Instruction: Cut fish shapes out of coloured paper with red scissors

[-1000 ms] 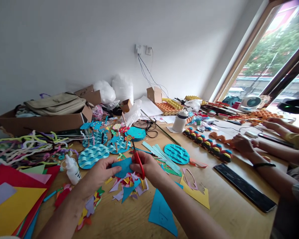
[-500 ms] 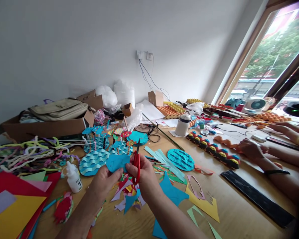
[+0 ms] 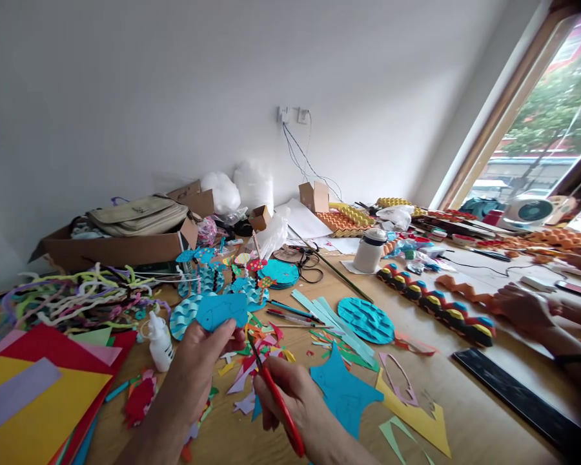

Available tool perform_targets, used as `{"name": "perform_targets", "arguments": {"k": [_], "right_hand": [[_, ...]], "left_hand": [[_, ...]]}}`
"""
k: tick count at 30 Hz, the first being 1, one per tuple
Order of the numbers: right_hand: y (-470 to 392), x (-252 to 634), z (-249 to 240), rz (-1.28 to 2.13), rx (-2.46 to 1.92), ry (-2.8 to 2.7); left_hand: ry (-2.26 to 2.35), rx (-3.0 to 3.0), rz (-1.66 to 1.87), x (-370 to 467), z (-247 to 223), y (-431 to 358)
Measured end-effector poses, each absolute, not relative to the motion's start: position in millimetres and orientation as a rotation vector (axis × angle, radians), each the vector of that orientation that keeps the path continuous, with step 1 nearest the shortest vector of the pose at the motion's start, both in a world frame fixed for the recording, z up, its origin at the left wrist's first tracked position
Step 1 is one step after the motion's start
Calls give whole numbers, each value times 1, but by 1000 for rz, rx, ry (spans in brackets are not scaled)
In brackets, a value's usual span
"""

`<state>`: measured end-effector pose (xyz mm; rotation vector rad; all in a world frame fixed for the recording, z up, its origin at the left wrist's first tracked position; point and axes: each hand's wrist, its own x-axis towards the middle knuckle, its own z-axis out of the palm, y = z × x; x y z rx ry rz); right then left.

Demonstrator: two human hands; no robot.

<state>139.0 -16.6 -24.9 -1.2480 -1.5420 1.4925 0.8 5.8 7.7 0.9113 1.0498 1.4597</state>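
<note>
1. My left hand [image 3: 198, 355] is pinched shut on the blue card [image 3: 221, 311], thumb on top at its lower edge, just right of the glue bottle [image 3: 161, 342] and raised above the table [image 3: 232, 445].
2. The card looks very light and thin, stiff enough to stand out flat from my pinch, yet easily creased or torn. I'd judge its edge the best hold, with light pressure, leaving the drawn lines uncovered. It seems dry and matt, so hardly slippery.
3. My right hand [image 3: 297, 394] is closed round the red handles of the scissors [image 3: 281, 408], farther right of the bottle and apart from the card. The blades point away from me; I can't tell whether they are fully together. These should feel stiff and heavier than the card, safest held by the handles.
4. Right of the bottle lie scraps [image 3: 244, 403] and, beyond them, a blue offcut [image 3: 343, 387]. Its thin points would bend easily; its broad middle is the sounder hold.
5. Left of the bottle are coloured sheets [image 3: 24, 413], probably floppier because of their size.
</note>
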Motion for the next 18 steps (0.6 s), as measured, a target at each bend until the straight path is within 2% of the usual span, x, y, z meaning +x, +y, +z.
{"name": "perform_targets", "arguments": {"k": [18], "right_hand": [[-12, 139, -23, 1549, -1214, -1534]], "left_hand": [[949, 847, 1369, -2, 4, 4]]}}
